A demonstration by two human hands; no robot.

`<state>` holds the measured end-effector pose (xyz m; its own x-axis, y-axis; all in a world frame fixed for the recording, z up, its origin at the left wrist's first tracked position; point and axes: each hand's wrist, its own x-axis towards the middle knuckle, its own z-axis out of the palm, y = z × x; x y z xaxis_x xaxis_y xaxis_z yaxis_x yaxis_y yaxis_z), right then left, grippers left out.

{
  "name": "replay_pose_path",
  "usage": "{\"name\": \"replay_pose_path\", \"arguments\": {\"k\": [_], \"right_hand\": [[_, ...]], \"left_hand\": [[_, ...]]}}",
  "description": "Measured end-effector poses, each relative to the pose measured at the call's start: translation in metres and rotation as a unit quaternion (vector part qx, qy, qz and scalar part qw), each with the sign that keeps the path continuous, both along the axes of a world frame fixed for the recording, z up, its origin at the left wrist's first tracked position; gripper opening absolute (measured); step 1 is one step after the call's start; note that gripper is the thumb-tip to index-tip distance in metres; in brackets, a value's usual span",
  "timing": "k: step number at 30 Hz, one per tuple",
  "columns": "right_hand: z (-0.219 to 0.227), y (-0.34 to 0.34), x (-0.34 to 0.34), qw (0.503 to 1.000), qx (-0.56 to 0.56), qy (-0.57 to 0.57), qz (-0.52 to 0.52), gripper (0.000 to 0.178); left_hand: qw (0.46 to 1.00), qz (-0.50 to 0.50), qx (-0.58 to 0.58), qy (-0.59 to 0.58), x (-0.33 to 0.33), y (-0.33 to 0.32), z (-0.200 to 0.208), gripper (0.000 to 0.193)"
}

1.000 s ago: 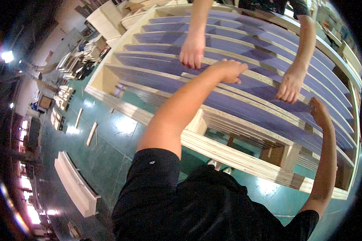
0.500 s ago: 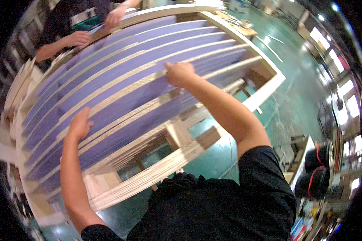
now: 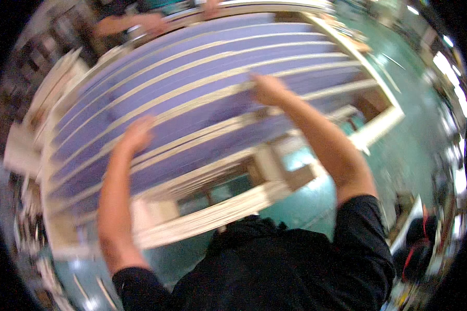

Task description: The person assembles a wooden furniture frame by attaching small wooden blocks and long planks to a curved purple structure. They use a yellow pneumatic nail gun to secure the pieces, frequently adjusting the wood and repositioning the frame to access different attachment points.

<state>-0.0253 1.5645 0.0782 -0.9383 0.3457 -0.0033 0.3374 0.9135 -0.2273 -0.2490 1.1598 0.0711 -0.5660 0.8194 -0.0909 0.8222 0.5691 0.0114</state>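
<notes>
Both my hands are over a large wooden frame (image 3: 381, 103) crossed by long pale slats above purple sheeting (image 3: 192, 111). My left hand (image 3: 139, 132) is closed on a wooden slat (image 3: 205, 99) near the frame's left half. Farther right, my right hand (image 3: 269, 91) is closed at the same slat, its fingertips at the upper edge. Motion blur hides the exact finger contact. Across the frame, a co-worker's hand (image 3: 153, 24) and their other hand (image 3: 211, 8) are at the far rail.
A bundle of thin wood strips (image 3: 213, 215) lies along the near side, beside a wooden block (image 3: 301, 177). Stacked boards (image 3: 57, 88) stand at the left. Loose strips (image 3: 392, 78) lie on the green floor at the right. Black rolls with red bands (image 3: 417, 241) are at lower right.
The whole scene has shifted rightward in the picture, the far side also upward. My hands keep nearly the same place over the frame, still closed at the slat.
</notes>
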Motion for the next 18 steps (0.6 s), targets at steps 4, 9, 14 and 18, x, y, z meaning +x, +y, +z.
{"name": "replay_pose_path", "arguments": {"k": [4, 9, 14, 18], "right_hand": [[0.045, -0.016, 0.015, 0.994, 0.078, -0.077, -0.011, 0.059], [0.031, 0.077, 0.047, 0.963, 0.251, -0.065, 0.078, 0.041], [0.013, 0.100, 0.035, 0.993, 0.043, -0.033, 0.107, 0.029], [-0.004, 0.125, 0.026, 0.994, 0.067, -0.036, 0.083, 0.017]], "left_hand": [[0.998, 0.031, 0.047, -0.031, 0.017, 0.013, -0.004, 0.043], [0.989, 0.069, 0.011, -0.130, 0.058, 0.059, 0.044, 0.041], [0.999, 0.023, 0.020, -0.027, 0.048, 0.047, 0.011, 0.042], [0.999, 0.022, 0.020, -0.021, 0.046, 0.052, 0.011, 0.039]]}}
